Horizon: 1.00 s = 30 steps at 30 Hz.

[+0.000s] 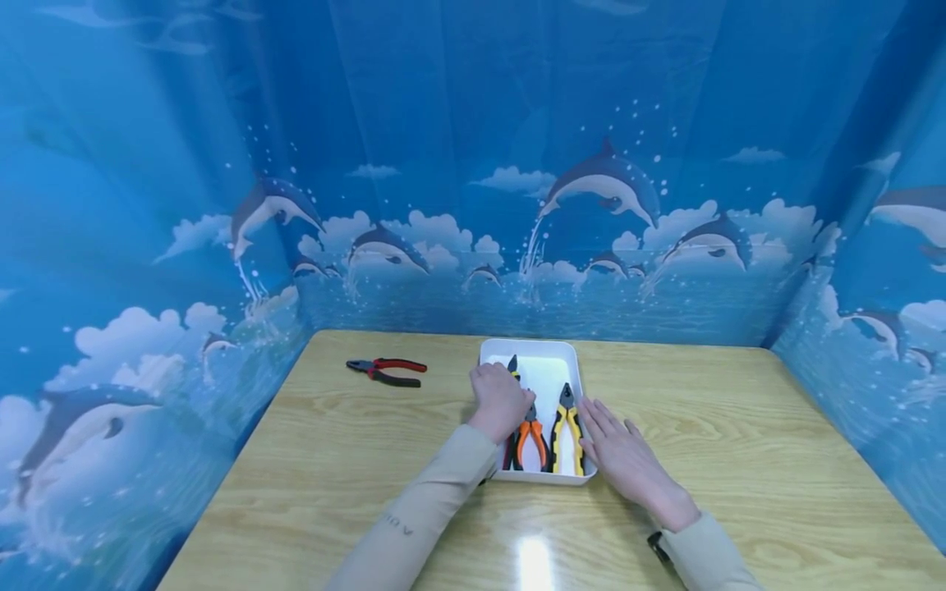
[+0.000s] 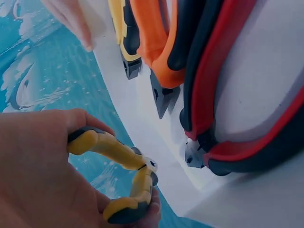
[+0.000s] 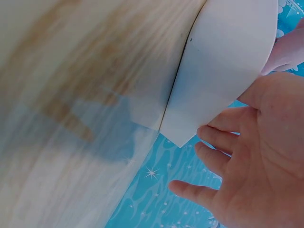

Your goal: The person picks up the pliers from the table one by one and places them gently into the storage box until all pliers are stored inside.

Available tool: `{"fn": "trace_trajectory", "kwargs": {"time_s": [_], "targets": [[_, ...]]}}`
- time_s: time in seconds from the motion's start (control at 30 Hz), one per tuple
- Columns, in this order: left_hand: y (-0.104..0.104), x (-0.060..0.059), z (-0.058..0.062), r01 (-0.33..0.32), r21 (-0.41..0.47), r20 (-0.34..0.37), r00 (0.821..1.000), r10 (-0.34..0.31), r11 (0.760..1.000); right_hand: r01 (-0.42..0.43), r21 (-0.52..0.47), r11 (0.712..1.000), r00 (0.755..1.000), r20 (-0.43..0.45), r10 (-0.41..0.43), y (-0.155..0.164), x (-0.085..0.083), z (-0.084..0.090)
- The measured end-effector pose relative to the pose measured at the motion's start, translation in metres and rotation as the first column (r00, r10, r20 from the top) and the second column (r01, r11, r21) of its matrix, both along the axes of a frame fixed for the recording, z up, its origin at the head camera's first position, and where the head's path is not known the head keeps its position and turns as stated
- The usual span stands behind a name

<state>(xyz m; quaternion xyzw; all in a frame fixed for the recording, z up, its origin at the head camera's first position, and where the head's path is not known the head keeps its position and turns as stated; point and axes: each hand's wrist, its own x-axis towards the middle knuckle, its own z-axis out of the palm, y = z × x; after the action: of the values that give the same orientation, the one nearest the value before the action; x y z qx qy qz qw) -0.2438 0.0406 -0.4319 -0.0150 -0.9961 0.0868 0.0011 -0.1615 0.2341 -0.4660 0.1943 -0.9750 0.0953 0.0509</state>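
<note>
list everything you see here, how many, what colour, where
white rectangular plastic tray: 1, white, middle of the table toward the back
orange-handled pliers: 1, orange and black, in the tray, middle
yellow-and-black-handled pliers: 1, in the tray, right side
red-and-black-handled pliers: 1, in the tray, left side, beside the orange pair
second yellow-and-black-handled pliers: 1, gripped in the left hand over the tray's left side
red-and-black pliers on the table: 1, lying flat, left of the tray
light wooden table: 1, pale wood grain
blue dolphin-print curtain: blue and white, around three sides
left hand: 1, fingers curled round pliers, beige sleeve
right hand: 1, fingers straight, beside the tray's right edge, beige sleeve
</note>
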Motion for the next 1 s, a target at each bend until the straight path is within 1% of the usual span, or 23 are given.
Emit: {"fn": "trace_trajectory", "kwargs": {"time_s": [0.07,0.17,0.43,0.57,0.67,0.77,0.83,0.93,1.0], "targets": [[0.002,-0.002,-0.002,0.006,-0.027,0.016,1.0,-0.006,1.0,-0.003,0.002,1.0,1.0,0.001,0.003,0.0,0.0,0.0],[0.003,-0.004,-0.003,0.013,-0.038,0.047,0.999,-0.011,0.999,-0.003,0.004,1.0,1.0,0.003,0.003,0.0,-0.001,-0.001],[0.001,-0.009,0.001,-0.021,0.023,0.153,0.988,0.017,1.0,-0.002,0.017,1.0,1.0,-0.003,0.002,0.001,-0.002,-0.002],[0.001,-0.013,0.007,-0.006,-0.003,0.184,0.983,0.007,1.0,-0.004,0.016,1.0,1.0,-0.003,0.004,0.001,-0.002,-0.002],[0.002,-0.018,0.008,0.006,-0.032,0.184,0.983,0.0,0.999,-0.004,0.01,1.0,1.0,-0.009,0.004,0.001,-0.001,-0.002],[0.004,-0.023,0.007,0.002,-0.068,0.199,0.98,0.011,0.998,-0.005,0.002,1.0,1.0,-0.008,0.006,0.0,-0.001,-0.002],[0.005,-0.026,0.005,-0.004,-0.077,0.211,0.977,0.02,0.997,-0.006,0.002,1.0,1.0,-0.004,0.006,0.0,-0.001,-0.002],[0.005,-0.03,0.002,-0.01,-0.065,0.228,0.973,0.024,0.998,-0.006,0.008,1.0,1.0,0.0,0.006,0.0,-0.002,-0.002],[0.005,-0.033,0.0,-0.01,-0.034,0.242,0.97,0.018,0.999,-0.006,0.01,1.0,1.0,0.002,0.006,0.001,-0.002,-0.003]]}}
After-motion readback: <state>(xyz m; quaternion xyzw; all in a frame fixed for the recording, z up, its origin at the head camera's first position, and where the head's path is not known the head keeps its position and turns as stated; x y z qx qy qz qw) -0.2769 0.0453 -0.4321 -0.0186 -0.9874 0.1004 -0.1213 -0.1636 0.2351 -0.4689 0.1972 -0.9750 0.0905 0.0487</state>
